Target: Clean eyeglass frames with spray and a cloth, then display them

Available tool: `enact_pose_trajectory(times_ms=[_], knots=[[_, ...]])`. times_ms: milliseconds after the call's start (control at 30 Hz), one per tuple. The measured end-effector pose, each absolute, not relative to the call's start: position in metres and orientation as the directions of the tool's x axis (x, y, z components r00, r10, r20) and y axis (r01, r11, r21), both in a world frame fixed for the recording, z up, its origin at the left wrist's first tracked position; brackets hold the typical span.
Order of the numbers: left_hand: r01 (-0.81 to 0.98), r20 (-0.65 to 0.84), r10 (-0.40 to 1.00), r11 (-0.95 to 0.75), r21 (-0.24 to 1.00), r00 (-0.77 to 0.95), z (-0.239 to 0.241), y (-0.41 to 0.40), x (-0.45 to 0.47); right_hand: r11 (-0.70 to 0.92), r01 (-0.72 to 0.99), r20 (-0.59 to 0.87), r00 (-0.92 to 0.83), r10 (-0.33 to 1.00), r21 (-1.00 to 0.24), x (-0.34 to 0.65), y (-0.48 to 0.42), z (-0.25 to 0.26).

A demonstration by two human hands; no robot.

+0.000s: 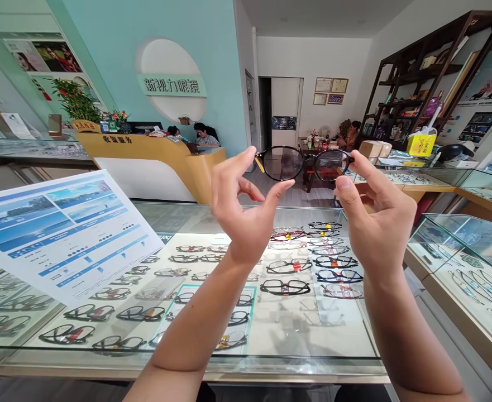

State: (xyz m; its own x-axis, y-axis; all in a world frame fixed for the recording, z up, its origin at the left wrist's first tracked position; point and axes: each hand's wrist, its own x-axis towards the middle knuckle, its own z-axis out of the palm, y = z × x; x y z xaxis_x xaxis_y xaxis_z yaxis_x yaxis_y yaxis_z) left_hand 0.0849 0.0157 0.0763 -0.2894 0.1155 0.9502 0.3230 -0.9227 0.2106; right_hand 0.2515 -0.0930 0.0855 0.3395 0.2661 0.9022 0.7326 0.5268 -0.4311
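A pair of eyeglasses (283, 162) with a thin black round frame is held up in front of me, above the glass display case (313, 365). My left hand (243, 204) pinches its left end, where a yellow strip shows by the hinge; the thumb lies near the lower edge of the left lens. My right hand (373, 215) grips the right end, forefinger at the hinge and thumb just under the right lens. Both lenses are see-through, with the room visible behind them. The temples are mostly hidden.
Rows of eyeglasses (285, 287) lie inside the case below. A printed sheet (65, 240) stands at the left on the glass. Beyond is a yellow and white counter (145, 167) with two people behind it. Another glass case (472, 268) runs along the right; dark shelves (417, 78) stand behind.
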Motion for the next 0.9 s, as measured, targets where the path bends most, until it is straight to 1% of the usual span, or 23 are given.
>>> enact_pose_trajectory(times_ms=[167,333,433,533,600,667,767,900], knots=[[0.182,0.938,0.219,-0.945,0.273,-0.268,0.081,0.026,0.084,0.491,0.785,0.926,0.3,0.229,-0.376,0.247,-0.099,0.09],[0.104,0.92,0.308,-0.934,0.341,-0.243,0.08,0.035,0.085,0.528,0.762,0.927,0.302,0.223,-0.375,0.246,-0.099,0.092],[0.099,0.923,0.292,-0.941,0.324,-0.251,0.078,0.039,0.087,0.546,0.751,0.928,0.31,0.207,-0.372,0.247,-0.097,0.091],[0.133,0.935,0.219,-0.955,0.263,-0.281,0.075,0.041,0.087,0.562,0.742,0.93,0.319,0.185,-0.366,0.249,-0.094,0.089],[0.147,0.941,0.179,-0.963,0.228,-0.286,0.074,0.041,0.087,0.558,0.738,0.924,0.329,0.193,-0.38,0.252,-0.092,0.087],[0.162,0.945,0.168,-0.962,0.219,-0.281,0.073,0.038,0.086,0.562,0.717,0.911,0.344,0.229,-0.412,0.255,-0.09,0.087],[0.196,0.944,0.154,-0.957,0.216,-0.291,0.074,0.031,0.084,0.598,0.643,0.877,0.382,0.292,-0.479,0.258,-0.088,0.088],[0.212,0.952,0.142,-0.956,0.203,-0.272,0.076,0.022,0.083,0.621,0.574,0.84,0.442,0.314,-0.534,0.259,-0.087,0.092]])
